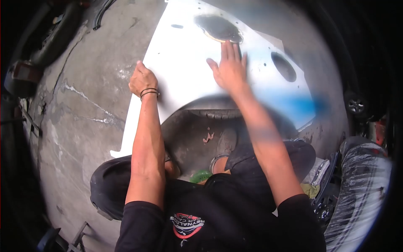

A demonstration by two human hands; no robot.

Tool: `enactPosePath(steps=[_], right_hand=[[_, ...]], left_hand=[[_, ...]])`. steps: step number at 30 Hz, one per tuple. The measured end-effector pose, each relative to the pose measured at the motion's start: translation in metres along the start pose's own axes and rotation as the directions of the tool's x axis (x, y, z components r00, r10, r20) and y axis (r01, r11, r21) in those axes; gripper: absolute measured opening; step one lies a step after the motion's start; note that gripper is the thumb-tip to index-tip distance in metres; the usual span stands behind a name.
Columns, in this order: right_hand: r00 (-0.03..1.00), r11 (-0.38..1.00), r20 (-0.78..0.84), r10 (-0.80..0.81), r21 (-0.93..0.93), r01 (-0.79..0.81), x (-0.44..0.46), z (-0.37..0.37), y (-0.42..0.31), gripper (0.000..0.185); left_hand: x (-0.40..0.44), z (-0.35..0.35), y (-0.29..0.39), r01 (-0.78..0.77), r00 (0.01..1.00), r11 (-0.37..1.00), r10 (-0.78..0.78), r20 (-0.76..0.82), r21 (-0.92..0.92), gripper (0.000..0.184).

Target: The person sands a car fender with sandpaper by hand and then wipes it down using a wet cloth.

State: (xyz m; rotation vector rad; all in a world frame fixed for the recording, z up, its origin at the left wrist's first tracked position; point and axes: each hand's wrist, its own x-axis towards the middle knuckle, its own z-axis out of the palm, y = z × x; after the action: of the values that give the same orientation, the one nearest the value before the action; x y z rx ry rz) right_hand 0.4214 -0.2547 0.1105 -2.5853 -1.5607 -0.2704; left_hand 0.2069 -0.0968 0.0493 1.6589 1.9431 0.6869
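Note:
A large white panel [184,71] with a curved cutout leans in front of my knees, with a blue patch at its lower right. My left hand [143,79] is closed round the panel's left edge. Flat on the panel lies my right hand [230,69], its fingers stretched out and thumb apart, the fingertips at the lower rim of a dark oval area [219,28] edged in tan. A second dark oval [283,66] is farther right.
A tire [216,114] shows under the panel's arch. Reddish scraps [208,137] and a green round object [200,176] lie between my legs. At the right are cloths [311,190] and a grey-streaked covered object [359,193]. Cracks cross the concrete floor [79,126].

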Motion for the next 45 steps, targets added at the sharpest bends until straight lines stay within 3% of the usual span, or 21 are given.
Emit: enactPosePath(steps=[4,8,10,11,16,18,19,22,26,28,30,33,34,36,37,38,40,41,42,44,45], right_hand=[[0.995,0.998,0.084,-0.048,-0.043,0.052,-0.044,-0.017,-0.006,0.079],[0.992,0.996,0.121,-0.046,-0.074,0.055,0.003,-0.009,0.026,0.075],[0.997,0.998,0.056,0.049,0.032,-0.051,0.023,-0.004,0.021,0.071],[0.999,0.997,-0.044,0.008,0.074,-0.004,0.018,-0.004,0.017,0.062],[0.997,0.995,0.072,0.0,0.1,-0.007,-0.003,-0.023,0.045,0.051],[0.986,0.998,-0.155,0.053,0.049,-0.045,-0.002,0.007,0.033,0.047],[0.966,0.995,-0.25,-0.06,-0.088,0.039,0.008,0.009,0.016,0.042],[0.962,0.936,-0.248,-0.114,0.298,0.188,0.039,0.013,-0.034,0.035],[0.96,0.864,-0.243,-0.137,0.444,0.236,0.036,0.011,-0.025,0.037],[0.958,0.871,-0.25,-0.144,0.428,0.243,0.024,0.012,0.015,0.042],[0.964,0.78,-0.183,-0.191,0.567,0.263,0.017,0.001,0.049,0.049],[0.949,0.901,-0.304,0.084,0.43,0.058,0.012,-0.009,0.062,0.064],[0.947,0.898,-0.312,0.08,0.435,0.067,0.014,0.0,0.071,0.064],[0.98,0.968,-0.148,0.129,0.234,-0.092,0.019,0.013,0.085,0.069],[0.976,0.945,0.051,0.212,0.244,-0.218,0.032,-0.031,0.067,0.06],[0.977,0.945,0.053,0.207,0.247,-0.214,0.043,-0.046,0.067,0.06],[0.943,0.868,0.276,0.186,0.403,-0.289,0.07,-0.057,0.078,0.051],[0.98,0.877,0.184,0.08,0.455,-0.157,0.078,-0.053,0.084,0.041],[0.98,0.876,0.183,0.073,0.458,-0.151,0.081,-0.058,0.082,0.041],[0.999,0.907,-0.029,-0.027,0.42,0.037,0.091,-0.072,0.078,0.027],[0.966,0.955,-0.196,-0.169,0.21,0.209,0.089,-0.058,0.086,0.022]], left_hand=[[0.001,0.0,-0.002,0.015,1.0,0.999,-0.015,-0.018,-0.038,0.063],[0.0,0.001,0.0,0.033,0.999,0.999,-0.032,0.043,-0.027,0.061],[0.001,-0.003,0.002,0.008,1.0,1.0,-0.008,0.015,-0.011,0.061],[0.006,-0.001,0.004,0.009,1.0,1.0,-0.009,0.005,-0.016,0.061],[0.002,0.0,0.004,-0.003,1.0,1.0,0.004,-0.027,0.014,0.059],[0.003,0.002,0.004,0.011,0.999,1.0,-0.01,-0.034,0.014,0.06],[0.003,0.003,0.005,0.013,0.999,1.0,-0.012,-0.045,0.012,0.06],[-0.001,0.003,0.009,0.045,0.999,0.999,-0.045,-0.027,-0.011,0.06],[-0.001,0.006,0.006,-0.011,0.996,1.0,0.011,-0.088,0.006,0.062],[0.0,0.007,0.006,-0.009,0.996,1.0,0.009,-0.084,0.008,0.062],[0.002,0.006,0.005,-0.006,0.996,1.0,0.008,-0.086,0.019,0.062],[0.001,0.004,0.009,0.017,0.997,1.0,-0.016,-0.075,0.013,0.062],[0.002,0.006,0.008,0.027,0.997,1.0,-0.026,-0.076,0.009,0.061],[0.003,0.007,0.006,0.033,0.996,0.999,-0.032,-0.081,0.005,0.061],[0.004,0.008,0.006,0.02,0.996,1.0,-0.018,-0.082,0.018,0.06],[0.003,0.008,0.004,0.01,0.997,0.999,-0.008,-0.079,0.034,0.06],[0.002,0.006,0.006,0.013,0.997,0.999,-0.011,-0.077,0.03,0.06],[0.002,0.005,0.007,0.017,0.997,1.0,-0.015,-0.072,0.023,0.059],[0.002,0.004,0.007,0.021,0.997,0.999,-0.019,-0.078,0.024,0.059],[0.002,0.003,0.009,0.035,0.998,0.999,-0.034,-0.06,0.02,0.06],[0.001,0.003,0.007,0.043,0.997,0.999,-0.041,-0.064,0.02,0.06]])
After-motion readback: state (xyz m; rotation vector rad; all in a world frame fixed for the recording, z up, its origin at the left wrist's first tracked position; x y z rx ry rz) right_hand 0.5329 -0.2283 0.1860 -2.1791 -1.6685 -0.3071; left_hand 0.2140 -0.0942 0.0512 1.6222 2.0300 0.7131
